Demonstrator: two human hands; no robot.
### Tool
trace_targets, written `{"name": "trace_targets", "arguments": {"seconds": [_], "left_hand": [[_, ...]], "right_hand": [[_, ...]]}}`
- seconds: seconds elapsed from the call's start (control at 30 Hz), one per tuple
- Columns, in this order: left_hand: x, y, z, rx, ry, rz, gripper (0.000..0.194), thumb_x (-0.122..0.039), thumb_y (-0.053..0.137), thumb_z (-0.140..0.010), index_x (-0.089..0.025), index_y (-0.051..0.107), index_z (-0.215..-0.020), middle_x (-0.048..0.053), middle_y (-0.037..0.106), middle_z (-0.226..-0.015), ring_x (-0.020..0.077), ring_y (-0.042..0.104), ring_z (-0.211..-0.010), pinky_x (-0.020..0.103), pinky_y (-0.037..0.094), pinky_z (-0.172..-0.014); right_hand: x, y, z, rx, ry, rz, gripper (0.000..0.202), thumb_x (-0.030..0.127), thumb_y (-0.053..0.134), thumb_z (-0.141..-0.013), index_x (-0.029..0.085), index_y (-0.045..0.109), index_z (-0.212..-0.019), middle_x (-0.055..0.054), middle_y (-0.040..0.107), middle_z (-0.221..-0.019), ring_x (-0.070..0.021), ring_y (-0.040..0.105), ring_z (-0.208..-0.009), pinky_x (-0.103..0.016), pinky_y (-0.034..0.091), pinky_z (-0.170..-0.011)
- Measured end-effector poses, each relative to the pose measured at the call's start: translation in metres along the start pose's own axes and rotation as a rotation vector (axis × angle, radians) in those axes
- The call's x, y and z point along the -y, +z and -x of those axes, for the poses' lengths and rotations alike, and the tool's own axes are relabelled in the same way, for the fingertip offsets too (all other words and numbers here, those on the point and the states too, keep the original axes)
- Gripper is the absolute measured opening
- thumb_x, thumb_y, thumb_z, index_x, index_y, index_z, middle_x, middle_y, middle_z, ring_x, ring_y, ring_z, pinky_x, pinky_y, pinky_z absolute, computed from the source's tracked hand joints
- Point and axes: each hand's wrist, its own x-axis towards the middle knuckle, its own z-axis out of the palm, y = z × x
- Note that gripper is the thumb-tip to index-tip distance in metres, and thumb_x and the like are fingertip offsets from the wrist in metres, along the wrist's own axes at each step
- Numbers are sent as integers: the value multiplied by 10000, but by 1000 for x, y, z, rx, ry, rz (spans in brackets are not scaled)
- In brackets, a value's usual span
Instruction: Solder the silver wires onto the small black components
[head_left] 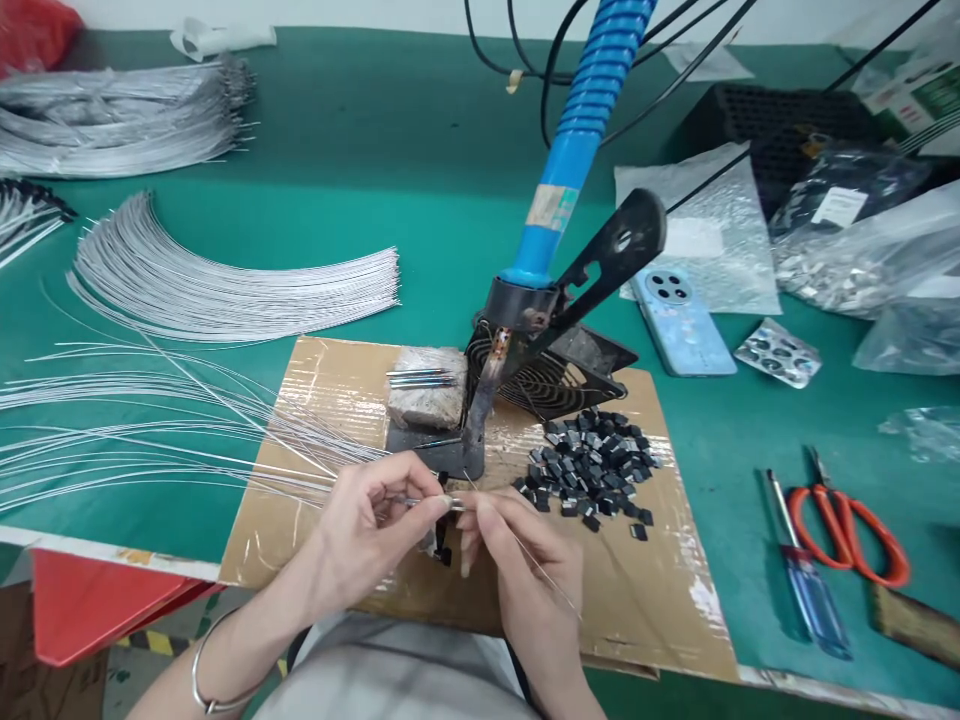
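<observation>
My left hand (390,525) is closed, thumb and fingers pinching the ends of several thin white wires (300,450), whose long tails spread away to the left. My right hand (529,560) is closed close beside it, fingertips nearly meeting the left ones. A thin silvery strand like solder wire (546,574) runs through its fingers and across the palm. Just beyond both hands, a blue-handled soldering iron (559,200) points down in a black stand. A small black clamp-like piece (442,553) shows partly below the fingertips; the exact wire ends are hidden.
Cardboard (637,610) covers the work area, bearing a pile of small black connectors (592,465), a worn block (427,390) and a black fan (555,375). Wire bundles (240,285) lie left. Rightward are a phone (686,325), a screwdriver (814,590) and red-handled scissors (847,530).
</observation>
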Motion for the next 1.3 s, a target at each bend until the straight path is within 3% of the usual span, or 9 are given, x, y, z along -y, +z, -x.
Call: {"name": "trace_targets", "arguments": {"seconds": [0.27, 0.5, 0.77, 1.03, 1.3], "left_hand": [[5, 4, 4, -46, 1, -81, 237, -373, 614, -931, -176, 642, -802, 21, 622, -694, 147, 538, -620, 253, 367, -546], [10, 5, 8, -67, 57, -189, 260, -389, 587, -967, -182, 655, -826, -11, 587, -661, 107, 314, -512, 265, 250, -488], [9, 5, 9, -57, 67, -231, 247, -367, 581, -962, -182, 651, -815, -31, 513, -622, 109, 289, -515, 268, 218, -487], [4, 0, 9, 8, 9, -226, 276, -410, 596, -959, -182, 650, -812, -52, 429, -575, 108, 246, -503, 282, 161, -483], [10, 6, 9, -64, 34, -182, 259, -378, 598, -971, -183, 658, -811, -16, 543, -650, 110, 279, -523, 281, 205, -488]], "right_hand": [[-2, 4, -2, 9, 118, -199, 73, 296, 793, -899, 291, 850, -944, 12, 670, -734, -71, 567, -510, -168, 496, -436], [0, 3, -2, 11, 156, -238, 54, 311, 807, -885, 273, 844, -894, 18, 655, -700, -65, 546, -494, -163, 477, -427], [9, 2, -6, 19, 251, -265, 112, 362, 841, -832, 250, 838, -825, 21, 644, -664, -73, 543, -485, -169, 446, -403], [19, -8, -15, 105, 376, -236, 194, 389, 874, -775, 209, 823, -726, 4, 650, -576, -85, 513, -448, -171, 407, -367], [13, -2, -11, 55, 355, -316, 172, 379, 869, -793, 211, 836, -781, 1, 677, -614, -76, 549, -463, -153, 440, -387]]}}
